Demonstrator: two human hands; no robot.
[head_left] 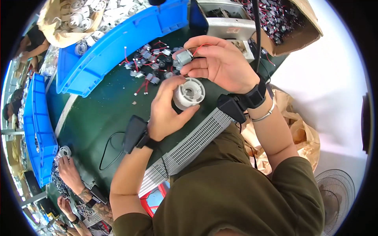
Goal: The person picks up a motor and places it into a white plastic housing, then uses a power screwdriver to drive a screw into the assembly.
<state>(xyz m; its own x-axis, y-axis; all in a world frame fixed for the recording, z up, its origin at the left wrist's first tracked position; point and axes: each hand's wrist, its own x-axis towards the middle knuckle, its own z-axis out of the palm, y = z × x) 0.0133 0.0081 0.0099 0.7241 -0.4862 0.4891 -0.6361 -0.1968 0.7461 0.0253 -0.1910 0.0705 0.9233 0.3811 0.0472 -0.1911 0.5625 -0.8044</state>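
Note:
My left hand grips a round white plastic housing with a hollow centre, held over the dark green table. My right hand holds a small silver motor with a red wire, just above the housing and apart from it. Both wrists wear black bands. A loose pile of the same small motors with red wires lies on the table just beyond my hands.
A blue plastic bin stands at the back left beside a bag of white housings. A cardboard box of motors sits at the back right. Another person's hands work at the lower left. A fan stands at the lower right.

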